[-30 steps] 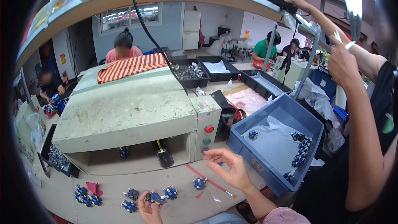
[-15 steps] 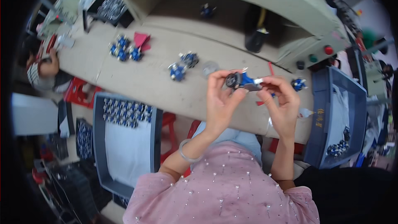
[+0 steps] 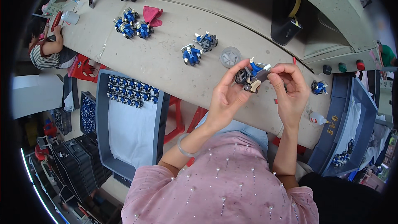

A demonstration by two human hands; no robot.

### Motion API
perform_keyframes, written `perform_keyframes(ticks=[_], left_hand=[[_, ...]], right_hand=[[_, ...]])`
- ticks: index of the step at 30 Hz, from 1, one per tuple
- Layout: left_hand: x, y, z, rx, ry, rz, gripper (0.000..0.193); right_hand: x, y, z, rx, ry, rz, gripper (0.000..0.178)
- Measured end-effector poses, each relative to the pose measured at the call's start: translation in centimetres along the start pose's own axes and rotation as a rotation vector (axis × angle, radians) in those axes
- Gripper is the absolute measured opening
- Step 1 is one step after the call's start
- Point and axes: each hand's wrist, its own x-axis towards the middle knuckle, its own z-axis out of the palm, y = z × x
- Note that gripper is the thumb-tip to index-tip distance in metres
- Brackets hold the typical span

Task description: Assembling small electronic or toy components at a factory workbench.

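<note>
Between both hands, above the workbench (image 3: 174, 81), is a small toy figure in a wheelchair (image 3: 258, 74), with a blue suit and dark wheels. My left hand (image 3: 226, 99) pinches it at the wheel side, thumb below and index finger above. With thumb and fingertips, my right hand (image 3: 290, 89) grips its other side; the curled fingers partly hide what they touch. A round clear dish (image 3: 230, 57) stands just beyond my left fingers. Farther left are two similar wheelchair figures, one facing up (image 3: 191, 54) and one tipped on its side (image 3: 207, 41).
Several more figures (image 3: 127, 27) cluster beside a crumpled red cloth (image 3: 152, 15). A grey crate (image 3: 159, 141) with rows of figures stands at my left, another crate (image 3: 321, 141) at my right. A white bottle (image 3: 318, 118) lies near the right crate. A co-worker (image 3: 45, 52) sits far left.
The toy has been turned in my hands, so its underside and pale legs now show more. Both hands keep their hold. The whole view has shifted with my head.
</note>
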Motion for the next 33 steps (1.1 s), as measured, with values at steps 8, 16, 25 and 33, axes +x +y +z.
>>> perform_keyframes(ticks=[8, 16, 25, 33], left_hand=[[0.2, 0.0, 0.0, -0.209, 0.035, -0.224, 0.047], [-0.1, -0.3, -0.4, -0.097, -0.02, -0.181, 0.054], [-0.1, 0.1, -1.0, 0.242, 0.007, -0.038, 0.057], [0.5, 0.5, -2.1, 0.532, -0.023, 0.192, 0.06]], right_hand=[[0.8, 0.6, -0.4, -0.13, -0.065, -0.04, 0.013], [1.0, 0.5, -0.9, 0.171, -0.157, 0.317, 0.016], [1.4, 0.0, -1.2, 0.167, -0.294, 0.242, 0.028], [1.4, -0.8, 0.4, -0.009, -0.232, 0.116, 0.032]])
